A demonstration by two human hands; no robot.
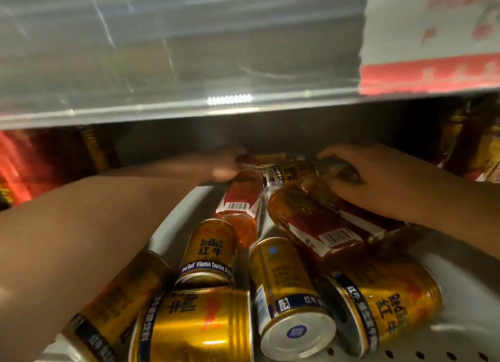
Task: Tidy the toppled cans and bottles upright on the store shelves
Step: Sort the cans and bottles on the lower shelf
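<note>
Both hands reach deep into the white shelf (433,342). The left hand (224,164) curls around the cap end of the left orange bottle (240,199), which lies on its side. The right hand (378,180) grips the neck of the right bottle (319,221), which also lies on its side. 5 gold Red Bull cans (286,288) lie toppled in front of the bottles.

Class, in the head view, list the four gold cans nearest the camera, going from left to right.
slanted can → crosswise can → can showing its pale base → can with its dark end facing left
</note>
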